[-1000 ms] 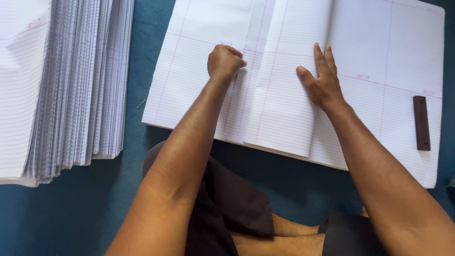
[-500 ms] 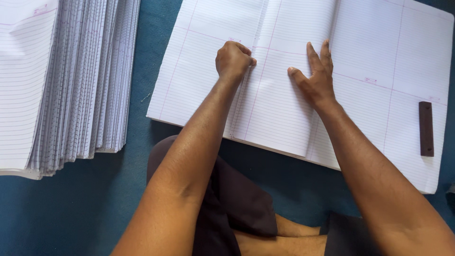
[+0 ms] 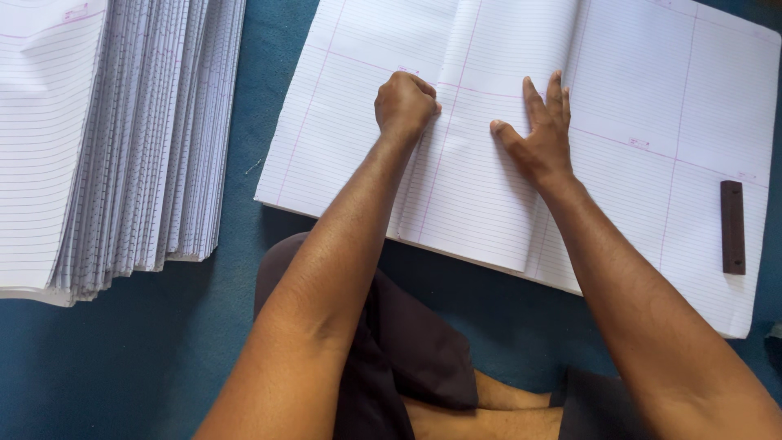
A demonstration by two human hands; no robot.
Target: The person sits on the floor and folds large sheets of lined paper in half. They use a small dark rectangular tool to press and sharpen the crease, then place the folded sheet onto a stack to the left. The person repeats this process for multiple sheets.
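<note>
Left hand (image 3: pixel 405 103) fisted, right hand (image 3: pixel 540 134) flat — on folded sheet (image 3: pixel 481 195).

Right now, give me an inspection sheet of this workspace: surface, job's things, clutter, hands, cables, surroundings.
Surface: blue floor covering, bare in front of the sheets.
Job's things: large ruled paper sheets spread flat; a folded ruled sheet lies on them under both hands.
Clutter: small dark brown bar lying on the sheets at the right edge.
Hands: left hand closed in a fist, pressing along the fold; right hand flat, fingers together, on the folded sheet.
Cables: nothing seen.
Surroundings: tall fanned stack of ruled paper at the left; the person's dark garment below.
</note>
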